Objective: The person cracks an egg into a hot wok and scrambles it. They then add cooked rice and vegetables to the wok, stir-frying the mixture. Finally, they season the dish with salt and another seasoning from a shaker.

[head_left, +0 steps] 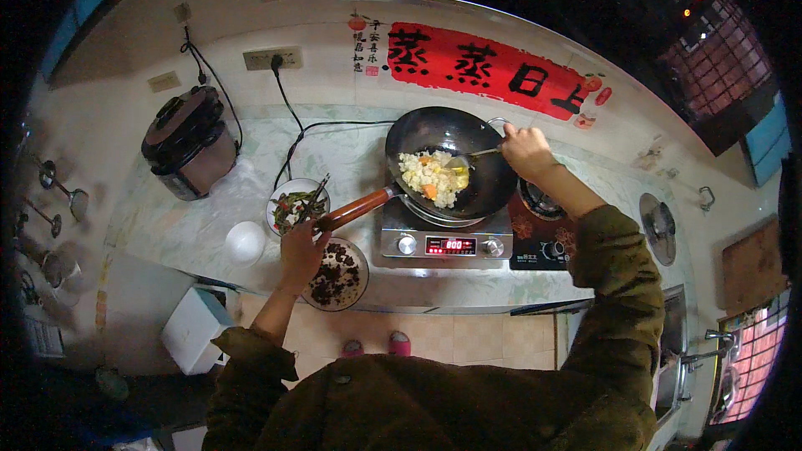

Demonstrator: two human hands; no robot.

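Note:
A dark wok (492, 181), tilted towards me, rests over a steel electric cooktop (451, 255). In it lies fried rice (438, 191) with orange and yellow pieces. My left hand (304, 254) grips the end of the wok's wooden handle (360, 208). At the wok's right rim my right hand (529, 149) is shut on the handle of a metal spatula (459, 161), whose blade touches the rice. Beside my left hand are a plate of cooked green vegetables (291, 200) with chopsticks (322, 185) across it, and a bowl of light food with dark bits (341, 275).
A white bowl (245, 242) and a clear plastic bag (241, 185) lie left of the plates. An electric pressure cooker (191, 144) stands behind them. A second cooker (544, 250) adjoins the cooktop. Further right are a pot lid (658, 228) and a sink (670, 382). Black cords run behind.

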